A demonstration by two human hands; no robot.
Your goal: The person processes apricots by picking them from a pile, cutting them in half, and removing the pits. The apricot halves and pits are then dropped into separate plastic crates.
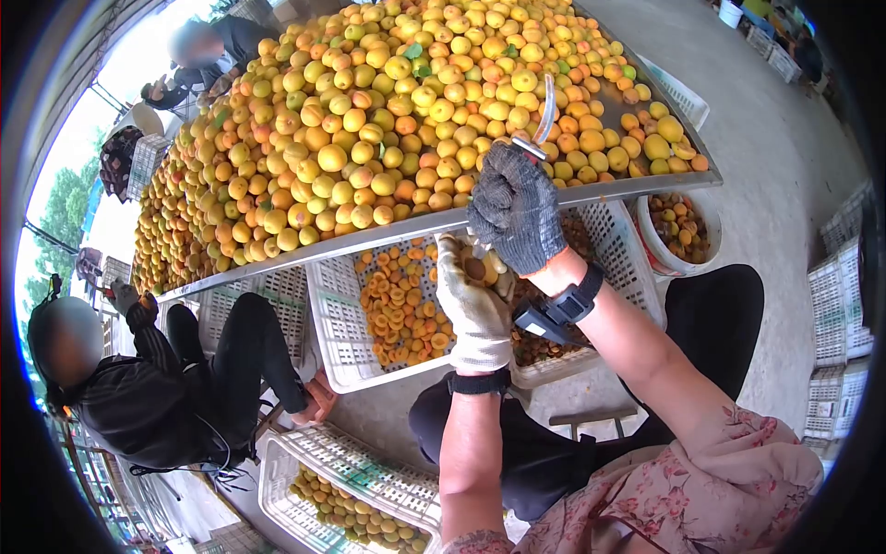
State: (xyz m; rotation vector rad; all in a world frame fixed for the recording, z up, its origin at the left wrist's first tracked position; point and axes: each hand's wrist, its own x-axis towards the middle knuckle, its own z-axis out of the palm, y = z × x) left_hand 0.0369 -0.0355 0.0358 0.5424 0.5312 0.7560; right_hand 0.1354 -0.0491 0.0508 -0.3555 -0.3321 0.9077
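Note:
My right hand (517,205), in a dark grey knitted glove, is closed around a knife with a curved blade (548,109) that points up over the table edge. My left hand (475,309) wears a white glove, stained at the fingers, and holds an apricot (478,269) just below my right hand. Part of the fruit is hidden by fingers. Heaped apricots (369,129) cover the metal-rimmed table (609,190) in front of me. Under my left hand stands a white crate (337,319) with halved apricots (399,309).
Beside it, another crate (623,249) holds dark scraps. A white bucket (706,217) with fruit stands at the right. A lower crate (369,471) contains apricots. One person (138,397) sits at the left, another (231,46) at the far side. Crates are stacked (835,323) at right.

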